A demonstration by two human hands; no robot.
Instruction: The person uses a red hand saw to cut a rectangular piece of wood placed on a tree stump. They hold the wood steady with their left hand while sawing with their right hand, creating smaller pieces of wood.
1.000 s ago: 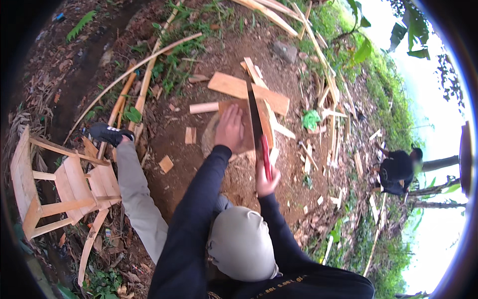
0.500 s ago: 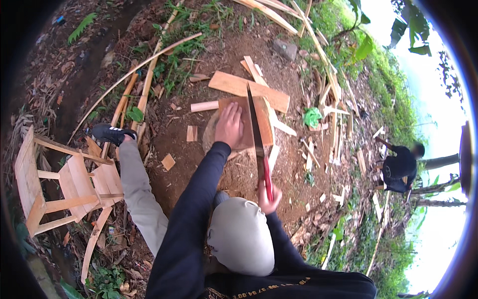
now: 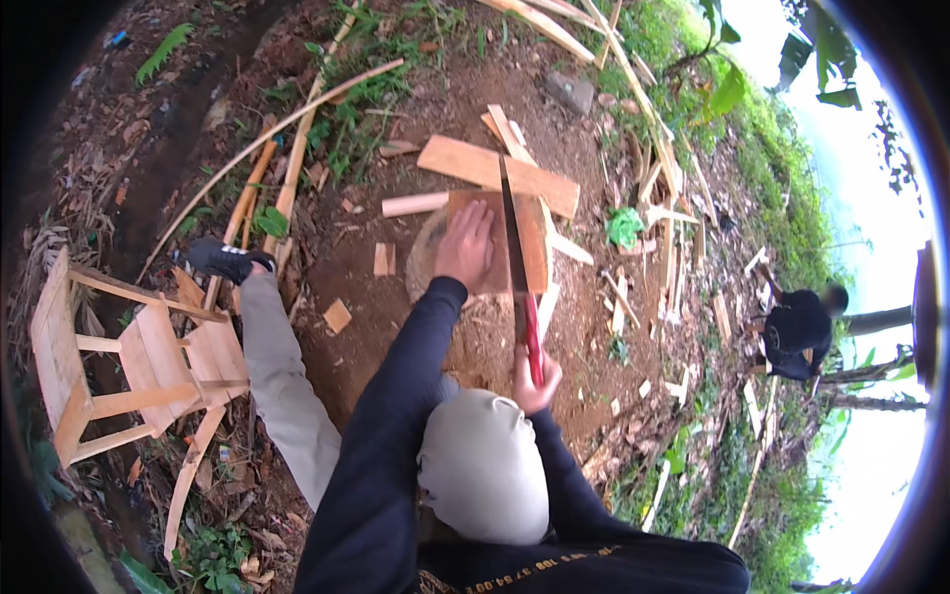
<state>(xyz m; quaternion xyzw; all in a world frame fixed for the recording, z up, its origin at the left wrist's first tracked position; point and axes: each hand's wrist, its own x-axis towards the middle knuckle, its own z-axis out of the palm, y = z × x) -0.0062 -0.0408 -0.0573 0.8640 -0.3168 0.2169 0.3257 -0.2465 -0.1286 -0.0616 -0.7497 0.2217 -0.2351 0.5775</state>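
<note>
My left hand lies flat on a brown wooden board, fingers stretched toward its far edge. The board rests on a round tree stump. In my right hand is the red handle of a handsaw. Its dark blade points away from me and lies across the board, just right of my left hand. Whether the teeth sit in a cut is too small to tell. Beyond the stump lies a pale plank, and a short wood piece sticks out at the stump's left.
A wooden chair lies at the left, near my outstretched shoe. Small offcuts dot the dirt. Long wood strips and a green plastic bag are to the right. Another person is farther right.
The handsaw and my right hand have moved slightly away from me. The board and my left hand on it have shifted a little to the right on the stump.
</note>
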